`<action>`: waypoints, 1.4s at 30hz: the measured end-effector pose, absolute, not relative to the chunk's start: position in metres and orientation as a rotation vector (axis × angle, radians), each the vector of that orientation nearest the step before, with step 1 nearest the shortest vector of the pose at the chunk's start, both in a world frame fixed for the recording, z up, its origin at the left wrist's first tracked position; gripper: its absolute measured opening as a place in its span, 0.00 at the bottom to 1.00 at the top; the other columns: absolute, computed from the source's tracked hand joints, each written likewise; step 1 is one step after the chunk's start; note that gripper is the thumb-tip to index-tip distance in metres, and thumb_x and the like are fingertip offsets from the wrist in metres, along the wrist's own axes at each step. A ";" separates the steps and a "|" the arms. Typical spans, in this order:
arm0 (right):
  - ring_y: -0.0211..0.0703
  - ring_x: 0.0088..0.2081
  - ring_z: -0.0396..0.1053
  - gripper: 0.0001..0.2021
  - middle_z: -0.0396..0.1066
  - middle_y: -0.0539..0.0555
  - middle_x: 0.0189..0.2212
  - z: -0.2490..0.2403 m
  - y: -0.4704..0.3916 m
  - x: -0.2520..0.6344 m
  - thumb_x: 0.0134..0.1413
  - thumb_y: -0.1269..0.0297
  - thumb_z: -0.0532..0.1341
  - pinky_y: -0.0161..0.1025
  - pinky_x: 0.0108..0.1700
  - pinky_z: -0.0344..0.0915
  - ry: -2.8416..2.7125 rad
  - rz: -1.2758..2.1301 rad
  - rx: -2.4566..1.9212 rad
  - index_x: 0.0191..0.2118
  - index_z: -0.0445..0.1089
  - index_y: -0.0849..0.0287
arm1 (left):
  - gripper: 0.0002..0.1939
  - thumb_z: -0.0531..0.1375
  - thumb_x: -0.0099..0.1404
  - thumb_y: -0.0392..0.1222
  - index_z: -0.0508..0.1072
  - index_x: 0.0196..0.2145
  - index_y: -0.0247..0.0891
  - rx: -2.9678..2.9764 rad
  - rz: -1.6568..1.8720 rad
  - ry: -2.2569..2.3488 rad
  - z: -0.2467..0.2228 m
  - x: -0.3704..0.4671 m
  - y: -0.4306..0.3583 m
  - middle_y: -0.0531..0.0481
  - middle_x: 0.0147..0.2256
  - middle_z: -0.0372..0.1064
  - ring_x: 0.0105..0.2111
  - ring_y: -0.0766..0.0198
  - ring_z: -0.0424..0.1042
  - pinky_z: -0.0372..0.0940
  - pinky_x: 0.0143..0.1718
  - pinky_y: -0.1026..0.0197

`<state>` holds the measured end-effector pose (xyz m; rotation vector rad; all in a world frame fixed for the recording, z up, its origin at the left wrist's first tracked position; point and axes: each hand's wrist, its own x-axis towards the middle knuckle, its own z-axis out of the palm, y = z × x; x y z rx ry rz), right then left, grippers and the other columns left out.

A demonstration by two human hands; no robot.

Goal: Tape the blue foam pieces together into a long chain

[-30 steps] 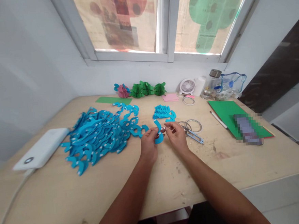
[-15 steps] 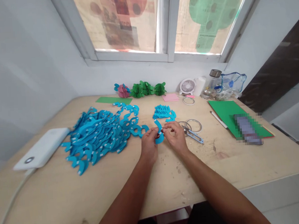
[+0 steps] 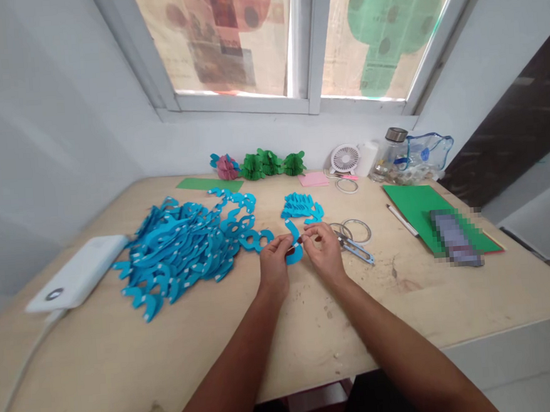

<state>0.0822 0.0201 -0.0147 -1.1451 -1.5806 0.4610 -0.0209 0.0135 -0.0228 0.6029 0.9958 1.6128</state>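
My left hand [image 3: 275, 262] pinches a curved blue paper strip [image 3: 295, 255] between thumb and fingers, above the middle of the table. A small white patch shows on the strip beside the fingertips. Close by on its right, my right hand [image 3: 326, 252] has its thumb and forefinger pressed together at the white patch; whatever they grip is too small to make out. Left of the hands lies a big heap of blue paper pieces [image 3: 178, 244], many with white patches. A smaller stack of blue paper pieces [image 3: 298, 205] lies just beyond the hands.
A blue cutter [image 3: 357, 250] and metal rings [image 3: 358, 230] lie right of my hands. Farther right are a pen [image 3: 402, 219], green paper [image 3: 411, 199] and a blurred phone [image 3: 456, 237]. A white power bank [image 3: 79, 270] sits left. Green paper ornaments [image 3: 269, 162] and a fan [image 3: 345, 159] stand behind.
My right fingertips have shifted very slightly up and away from the strip. The left hand and the blue strip stay almost where they were.
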 end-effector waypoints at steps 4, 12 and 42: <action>0.44 0.40 0.65 0.04 0.70 0.54 0.34 -0.014 0.020 0.083 0.48 0.71 0.58 0.39 0.38 0.61 -1.591 0.465 -1.146 0.30 0.69 0.57 | 0.03 0.65 0.44 0.37 0.74 0.19 0.36 0.575 1.598 0.949 -0.022 -0.021 0.013 0.56 0.20 0.66 0.25 0.69 0.65 0.59 0.29 0.67; 0.44 0.40 0.65 0.03 0.70 0.54 0.34 -0.013 0.019 0.082 0.48 0.71 0.59 0.40 0.39 0.61 -1.593 0.457 -1.148 0.29 0.68 0.57 | 0.04 0.65 0.44 0.38 0.75 0.20 0.36 0.553 1.600 0.934 -0.021 -0.020 0.012 0.55 0.20 0.66 0.24 0.70 0.64 0.60 0.29 0.67; 0.39 0.30 0.66 0.05 0.71 0.52 0.30 -0.016 0.020 0.080 0.49 0.65 0.57 0.35 0.30 0.62 -1.536 0.799 -1.085 0.26 0.65 0.58 | 0.04 0.63 0.47 0.39 0.73 0.23 0.37 0.439 1.575 0.864 -0.015 -0.029 0.014 0.50 0.27 0.72 0.31 0.63 0.71 0.64 0.33 0.61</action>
